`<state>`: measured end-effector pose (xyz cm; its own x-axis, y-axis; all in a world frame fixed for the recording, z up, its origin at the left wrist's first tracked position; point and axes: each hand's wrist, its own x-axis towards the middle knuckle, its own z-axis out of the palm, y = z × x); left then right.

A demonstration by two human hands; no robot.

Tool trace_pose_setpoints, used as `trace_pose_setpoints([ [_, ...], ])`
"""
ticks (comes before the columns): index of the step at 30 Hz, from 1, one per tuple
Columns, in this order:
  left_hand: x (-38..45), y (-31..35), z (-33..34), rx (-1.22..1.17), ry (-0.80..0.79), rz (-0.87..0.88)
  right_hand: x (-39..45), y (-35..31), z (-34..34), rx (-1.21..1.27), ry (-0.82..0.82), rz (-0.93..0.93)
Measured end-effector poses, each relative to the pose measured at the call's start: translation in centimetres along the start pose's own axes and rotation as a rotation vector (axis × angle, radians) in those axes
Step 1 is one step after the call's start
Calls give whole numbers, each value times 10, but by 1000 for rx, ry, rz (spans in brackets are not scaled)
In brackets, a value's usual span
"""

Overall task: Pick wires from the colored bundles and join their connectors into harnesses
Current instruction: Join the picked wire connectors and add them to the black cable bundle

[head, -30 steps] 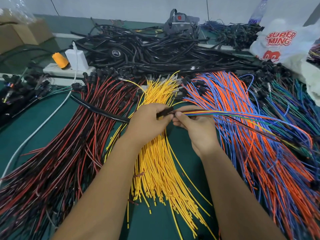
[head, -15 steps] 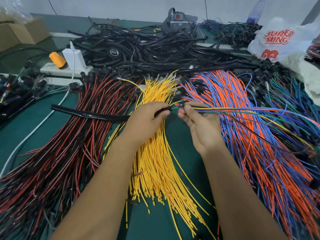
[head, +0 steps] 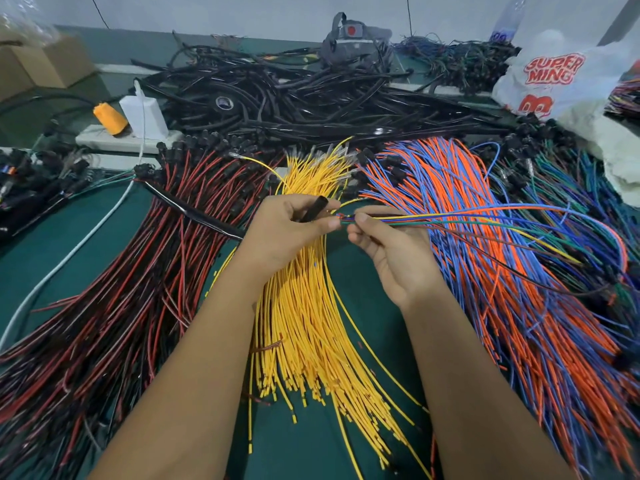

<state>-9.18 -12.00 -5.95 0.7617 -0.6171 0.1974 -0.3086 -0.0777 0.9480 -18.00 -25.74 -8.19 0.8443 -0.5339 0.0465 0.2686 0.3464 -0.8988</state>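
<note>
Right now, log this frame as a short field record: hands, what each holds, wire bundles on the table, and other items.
left hand: grips black sleeve tube
right hand: pinches mixed-colour wire group near its end
wire ends vs tube: close to the mouth, insertion unclear
bundles, left to right: red-black bundle; yellow bundle; orange-blue bundle
behind: black cable pile, power strip
surface: green table

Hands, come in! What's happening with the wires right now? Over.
Left hand grips black tube. Right hand pinches mixed wires at the tube's mouth. Nothing blocking.
</note>
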Motion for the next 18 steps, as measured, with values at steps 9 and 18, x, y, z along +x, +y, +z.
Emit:
trace_pose_setpoints([
  [9, 2, -5, -6, 12, -17, -45, -3, -3, -1, -89, -10, 17],
  [18, 2, -7, -5, 78, -38, -23, -5, -3, -1, -172, -60, 13],
])
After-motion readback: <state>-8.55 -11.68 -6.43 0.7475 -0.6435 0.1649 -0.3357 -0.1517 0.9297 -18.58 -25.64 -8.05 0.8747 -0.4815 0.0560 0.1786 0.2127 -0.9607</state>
